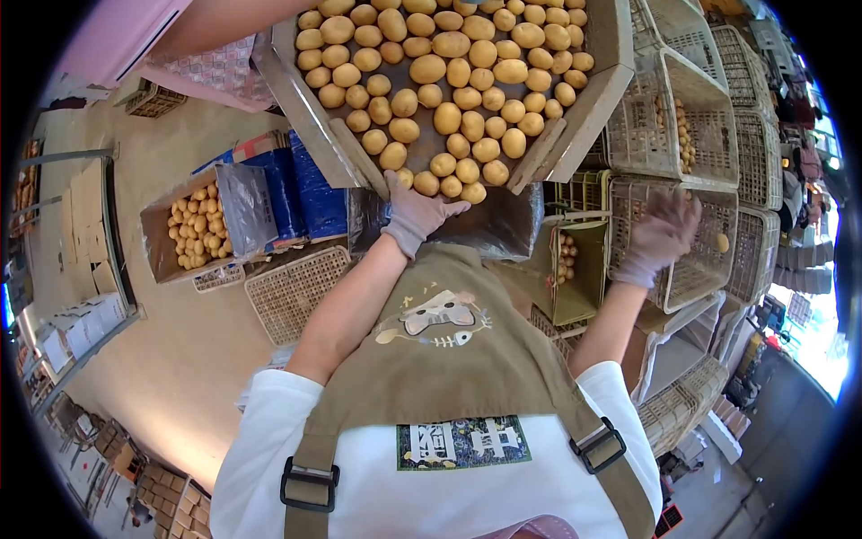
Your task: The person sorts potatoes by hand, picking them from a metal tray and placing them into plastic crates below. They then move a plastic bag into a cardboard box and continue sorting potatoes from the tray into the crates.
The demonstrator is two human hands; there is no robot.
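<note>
Many yellow potatoes (450, 43) lie spread over a sorting table, whose raised side boards (588, 123) narrow toward me. My left hand (411, 216), in a pale glove, rests at the narrow mouth with thumb and fingers apart, beside the nearest potatoes. Below that mouth stands a box lined with dark plastic (503, 229). My gloved right hand (660, 235) is out to the right over a plastic crate (687, 287), slightly blurred, fingers apart. A single potato (723, 242) shows in that crate, just beyond the fingers.
On the left is a lined box (251, 211) full of potatoes, near a flat plastic basket (296, 287). Stacked crates (750, 162) line the right; one holds small potatoes (685, 135). A green-sided box (579, 278) sits between. Another person's arm (220, 22) reaches in at upper left.
</note>
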